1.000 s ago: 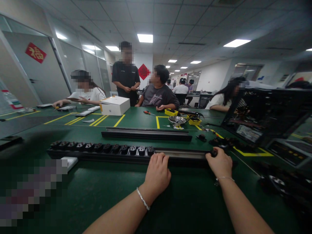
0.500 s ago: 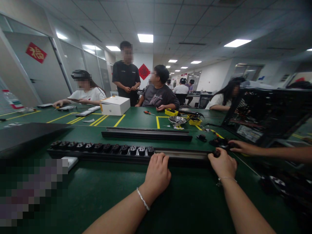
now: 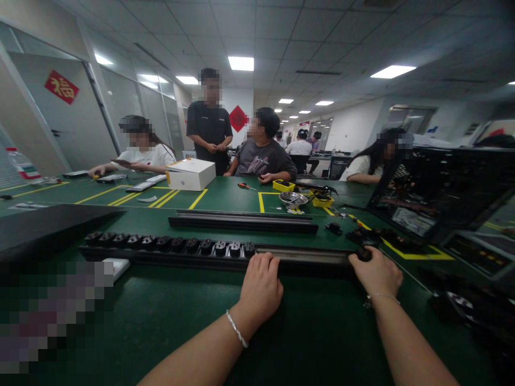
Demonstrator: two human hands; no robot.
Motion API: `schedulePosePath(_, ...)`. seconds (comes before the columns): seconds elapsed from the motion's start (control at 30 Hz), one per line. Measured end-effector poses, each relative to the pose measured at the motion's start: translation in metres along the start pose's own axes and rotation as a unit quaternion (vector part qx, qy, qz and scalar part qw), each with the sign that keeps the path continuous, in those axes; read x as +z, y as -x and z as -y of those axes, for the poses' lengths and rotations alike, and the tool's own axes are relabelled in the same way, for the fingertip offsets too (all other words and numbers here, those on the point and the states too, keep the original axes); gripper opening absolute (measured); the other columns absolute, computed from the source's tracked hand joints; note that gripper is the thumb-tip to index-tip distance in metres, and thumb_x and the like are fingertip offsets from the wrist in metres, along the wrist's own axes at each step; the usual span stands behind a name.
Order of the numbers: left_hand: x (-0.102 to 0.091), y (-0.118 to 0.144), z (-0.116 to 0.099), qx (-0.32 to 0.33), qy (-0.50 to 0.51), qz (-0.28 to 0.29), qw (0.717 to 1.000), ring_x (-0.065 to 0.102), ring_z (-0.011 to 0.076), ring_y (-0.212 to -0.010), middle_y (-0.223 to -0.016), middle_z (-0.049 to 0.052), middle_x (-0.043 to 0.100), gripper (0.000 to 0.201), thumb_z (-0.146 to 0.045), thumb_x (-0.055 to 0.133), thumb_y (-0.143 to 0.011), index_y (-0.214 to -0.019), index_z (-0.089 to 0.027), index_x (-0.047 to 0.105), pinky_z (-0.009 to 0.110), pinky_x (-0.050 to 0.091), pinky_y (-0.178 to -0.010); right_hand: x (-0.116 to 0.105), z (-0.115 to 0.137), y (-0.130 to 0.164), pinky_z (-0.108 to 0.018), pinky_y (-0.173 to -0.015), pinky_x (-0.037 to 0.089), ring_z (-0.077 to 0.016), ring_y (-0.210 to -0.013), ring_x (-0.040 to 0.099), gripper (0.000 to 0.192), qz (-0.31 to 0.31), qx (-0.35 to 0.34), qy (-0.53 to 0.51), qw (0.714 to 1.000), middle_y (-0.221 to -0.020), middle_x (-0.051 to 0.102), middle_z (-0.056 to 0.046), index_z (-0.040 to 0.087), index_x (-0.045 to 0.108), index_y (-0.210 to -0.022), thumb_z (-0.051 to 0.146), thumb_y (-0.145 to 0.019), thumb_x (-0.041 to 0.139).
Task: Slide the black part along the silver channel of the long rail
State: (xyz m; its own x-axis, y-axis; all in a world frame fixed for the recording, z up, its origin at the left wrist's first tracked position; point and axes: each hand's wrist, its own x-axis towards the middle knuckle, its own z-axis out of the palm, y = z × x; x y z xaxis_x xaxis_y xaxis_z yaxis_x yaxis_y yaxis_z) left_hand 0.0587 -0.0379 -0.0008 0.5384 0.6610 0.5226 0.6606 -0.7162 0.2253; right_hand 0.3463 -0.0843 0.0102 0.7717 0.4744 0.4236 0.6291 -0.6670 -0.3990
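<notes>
A long black rail (image 3: 314, 257) lies across the green table before me. Several black socket modules (image 3: 191, 245) sit in a row along its left and middle length, and the right stretch shows a bare metal channel. My left hand (image 3: 261, 284) is closed on the rail's near edge, just beside the last module in the row. At the rail's right end, my right hand (image 3: 378, 274) pinches a small black socket module (image 3: 364, 254); my fingers partly hide it. A second black rail (image 3: 241, 221) lies parallel behind the first.
Loose black parts (image 3: 402, 239) lie to the right, near an open computer case (image 3: 438, 193). Farther back are a metal bowl (image 3: 293, 200), yellow bins (image 3: 284, 185), a screwdriver (image 3: 244, 186) and a white box (image 3: 191, 175). Several people are around the table.
My right hand has shifted slightly right with the black module. Another person's hand, which was among the parts at the right, has left the view. My left hand stays put.
</notes>
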Motion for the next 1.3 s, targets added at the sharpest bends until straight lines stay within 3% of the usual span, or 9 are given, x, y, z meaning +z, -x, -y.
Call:
schedulePosePath(0.27,0.001,0.000,0.000,0.000,0.001,-0.005,1.000,0.043,0.0244,-0.115,-0.120,0.009,0.052,0.044,-0.016,0.049,-0.078,-0.122,-0.015,0.051,0.041,0.031,-0.108,0.000,-0.003,-0.001,-0.041,-0.094,0.039,-0.0299,-0.106,0.053,0.053,-0.015,-0.008,-0.011,1.000,-0.112,0.061,-0.014,0.014,0.059,-0.113,0.047,-0.073,0.048)
schedulePosePath(0.7,0.000,0.000,0.000,0.000,0.000,0.000,1.000,0.044,0.0247,-0.115,-0.121,0.009,0.052,0.044,-0.016,0.048,-0.079,-0.123,-0.017,0.050,0.042,0.031,-0.107,-0.001,-0.010,-0.006,-0.042,-0.094,0.039,-0.0288,-0.102,0.054,0.043,-0.021,0.009,-0.046,0.999,-0.105,0.062,-0.013,0.016,0.061,-0.107,0.039,-0.073,0.048)
schedulePosePath(0.93,0.000,0.000,0.000,0.000,-0.001,-0.003,1.000,0.044,0.0242,-0.114,-0.120,0.008,0.052,0.042,-0.016,0.048,-0.079,-0.121,-0.016,0.051,0.040,0.032,-0.106,-0.004,-0.014,-0.009,-0.045,-0.089,0.043,-0.0334,-0.104,0.053,0.051,-0.003,0.064,-0.065,0.996,-0.114,0.059,-0.016,0.016,0.059,-0.115,0.043,-0.073,0.049)
schedulePosePath(1.3,-0.001,0.000,-0.001,-0.003,0.005,0.003,1.000,0.045,0.0250,-0.114,-0.121,0.009,0.053,0.043,-0.017,0.047,-0.079,-0.122,-0.018,0.050,0.043,0.033,-0.105,-0.006,-0.017,-0.010,-0.046,-0.080,0.046,-0.0343,-0.100,0.056,0.057,-0.008,0.119,-0.103,0.988,-0.111,0.060,-0.017,0.018,0.056,-0.120,0.046,-0.071,0.050)
